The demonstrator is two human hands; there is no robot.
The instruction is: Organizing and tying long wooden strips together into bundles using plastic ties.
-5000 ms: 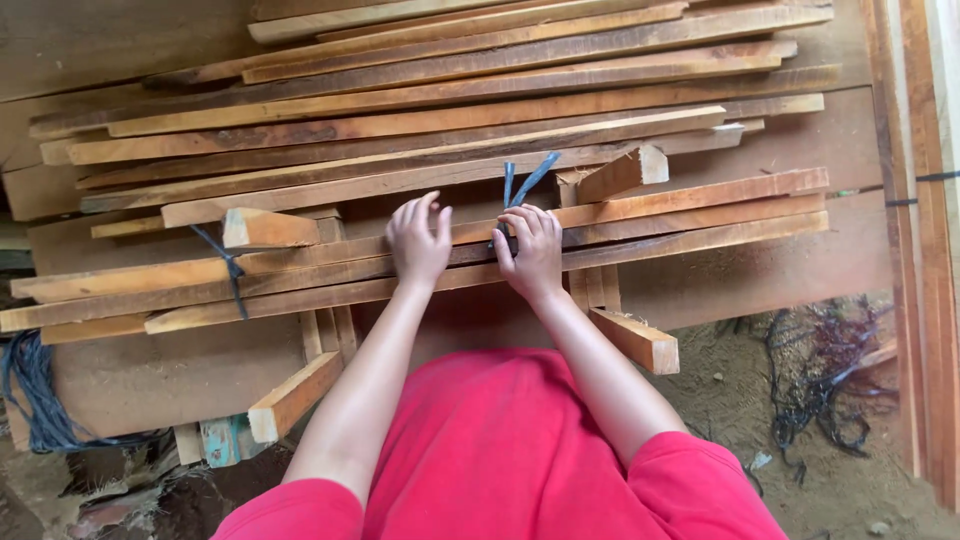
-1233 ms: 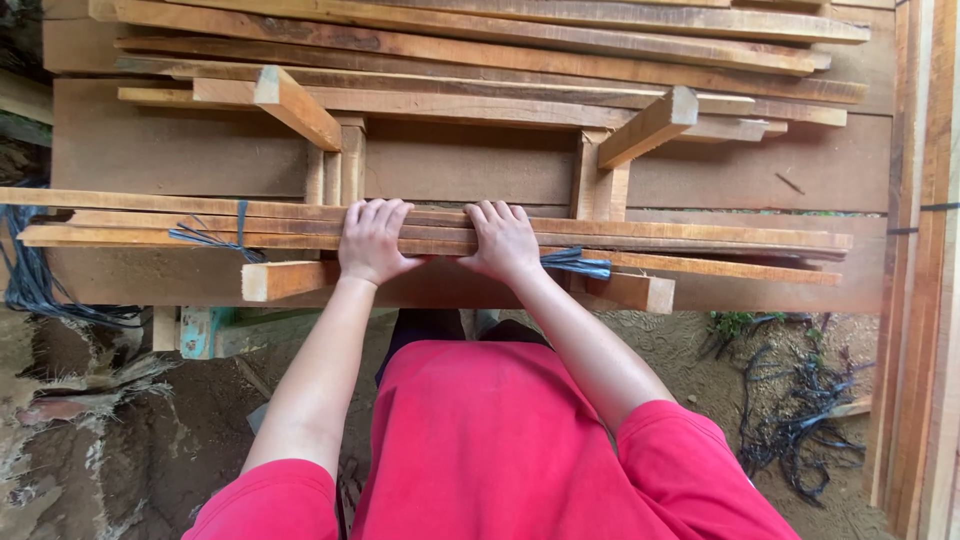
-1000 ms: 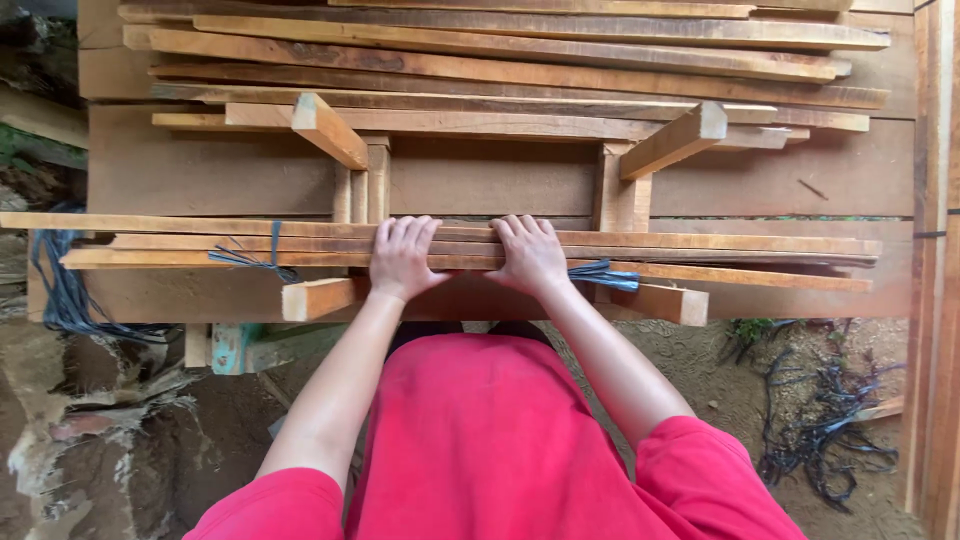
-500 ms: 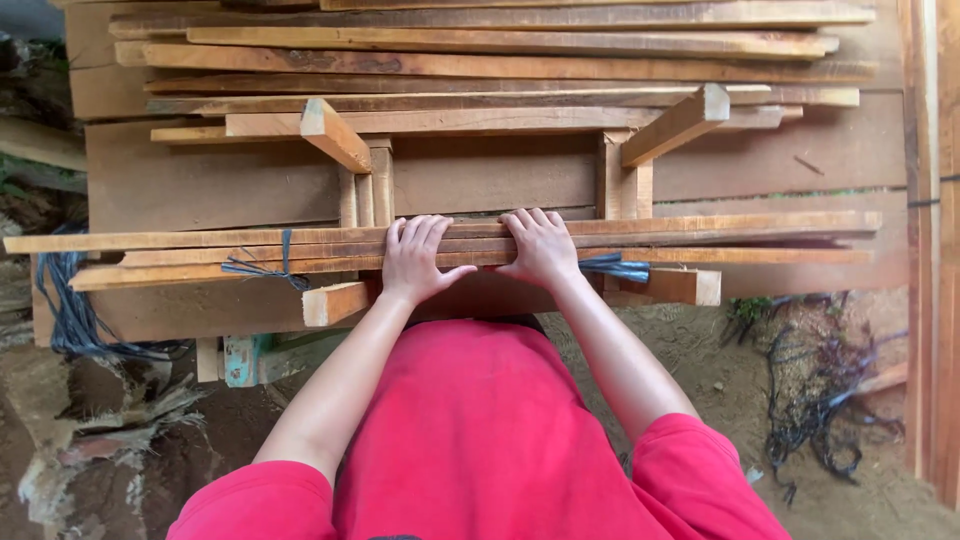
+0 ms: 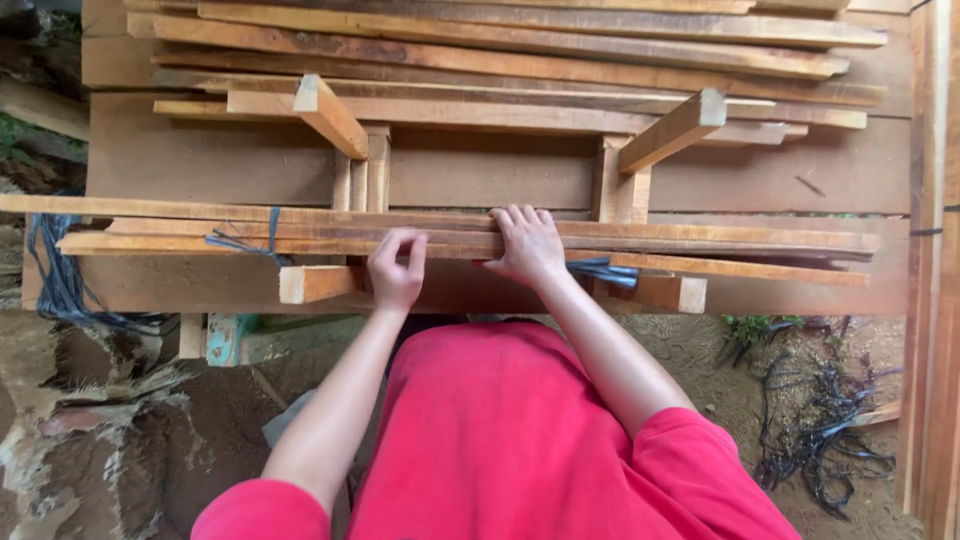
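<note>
Item: bundle of thin wooden slats (image 5: 700,240), tied. It is lying crosswise under my fingers, resting on two short wooden bearers (image 5: 320,284) that are sticking out toward me.

Right hand (image 5: 527,245): I am pressing it flat on top of the bundle, fingers together and extended over the far edge, palm at the near edge. It is not clamped round anything that I can make out.

Left hand (image 5: 397,268): I am holding it at the near edge of the bundle, fingers curled and slightly apart, thumb opposite them; whether they are actually pinching a slat or only brushing its edge I cannot tell from this angle.

Ties: dark blue strap (image 5: 245,243) well to the left of my left fingers; a second blue strap (image 5: 605,272) just right of my right wrist.

Beyond my fingertips: larger stack of planks (image 5: 520,50) over a broad board (image 5: 480,170).

Step, as I am judging it: I am squaring and steadying the tied bundle on its bearers. The next move is calling for a firm two-handed hold near the middle, weight balanced.
</note>
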